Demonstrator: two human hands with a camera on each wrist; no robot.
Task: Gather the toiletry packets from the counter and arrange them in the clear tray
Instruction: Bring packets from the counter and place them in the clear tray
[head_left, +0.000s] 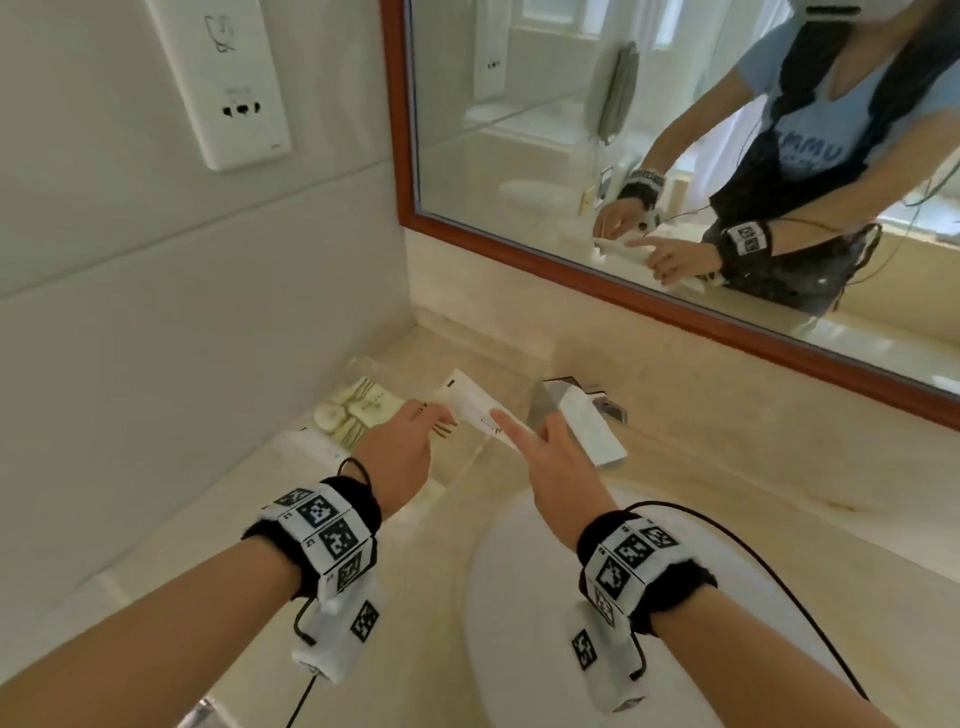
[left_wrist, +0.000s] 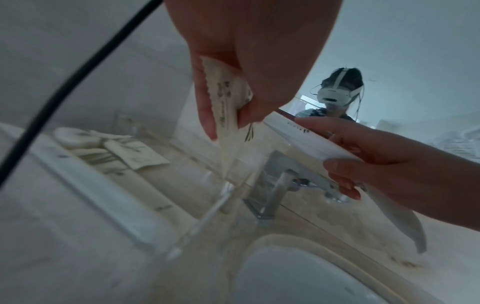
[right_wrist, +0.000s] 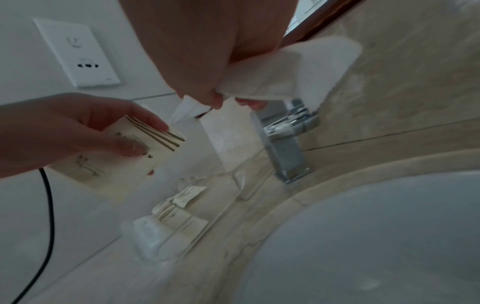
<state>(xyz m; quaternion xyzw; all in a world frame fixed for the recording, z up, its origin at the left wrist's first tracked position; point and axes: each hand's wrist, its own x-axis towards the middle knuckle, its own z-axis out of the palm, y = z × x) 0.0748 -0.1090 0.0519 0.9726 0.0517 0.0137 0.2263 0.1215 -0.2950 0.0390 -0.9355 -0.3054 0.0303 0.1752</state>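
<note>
Hands both pinch packets: left hand (head_left: 400, 447) holds a cream packet (right_wrist: 124, 152), right hand (head_left: 556, 457) two white packets (head_left: 478, 410), with the clear tray (head_left: 470, 457) at twelve o'clock, nearer the left.

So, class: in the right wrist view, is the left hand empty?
No: the left hand pinches a cream packet printed with dark stripes.

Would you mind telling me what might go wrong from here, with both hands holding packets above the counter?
1. The right hand pinches two long white packets at once; one could slip and fall toward the basin or faucet.
2. The clear tray is hard to see, so the cream packet in the left hand may catch its rim.
</note>
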